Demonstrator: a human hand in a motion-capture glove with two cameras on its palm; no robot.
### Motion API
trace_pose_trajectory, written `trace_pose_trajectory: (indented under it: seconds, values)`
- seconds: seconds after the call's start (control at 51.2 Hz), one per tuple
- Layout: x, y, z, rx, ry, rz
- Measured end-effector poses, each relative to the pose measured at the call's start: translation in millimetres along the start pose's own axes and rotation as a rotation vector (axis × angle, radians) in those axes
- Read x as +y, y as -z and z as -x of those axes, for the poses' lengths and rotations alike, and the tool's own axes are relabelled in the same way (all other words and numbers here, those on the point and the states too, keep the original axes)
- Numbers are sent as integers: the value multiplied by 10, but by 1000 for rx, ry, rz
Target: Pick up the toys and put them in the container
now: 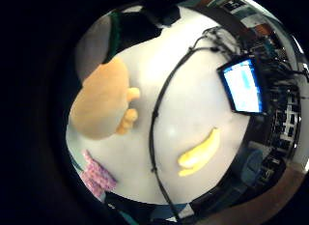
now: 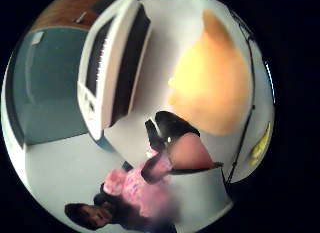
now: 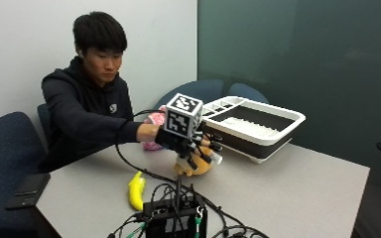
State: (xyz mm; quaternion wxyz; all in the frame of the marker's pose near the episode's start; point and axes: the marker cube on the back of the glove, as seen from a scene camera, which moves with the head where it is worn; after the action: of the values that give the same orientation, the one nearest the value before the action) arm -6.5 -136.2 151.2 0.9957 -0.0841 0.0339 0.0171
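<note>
nothing looks binned yet from here. the gloved right hand hovers over the orange plush toy on the table; whether its fingers grip it, i cannot tell. the banana toy and pink toy wait outside the container.

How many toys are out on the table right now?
3 that I can see: an orange plush toy under the gloved right hand, a pink toy behind that hand, and a yellow banana lying near the cables. Others may be hidden.
</note>
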Motion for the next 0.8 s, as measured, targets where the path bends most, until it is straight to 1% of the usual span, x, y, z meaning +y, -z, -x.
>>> trace_pose_trajectory:
  seconds: [0.059,0.117,0.195,0.332,0.469,0.547,0.664,0.801]
  values:
    - [-147,-126,-113,11,-14,30]
    - [-210,-252,-115,32,-14,22]
    - [-247,-364,-66,67,-13,-43]
    - [-254,-363,-70,66,1,-172]
    - [-230,-324,-96,-50,9,-283]
    - [-186,-292,-91,-101,7,-281]
    - [-45,-191,-16,-105,16,-267]
    - [173,95,126,-93,45,-275]
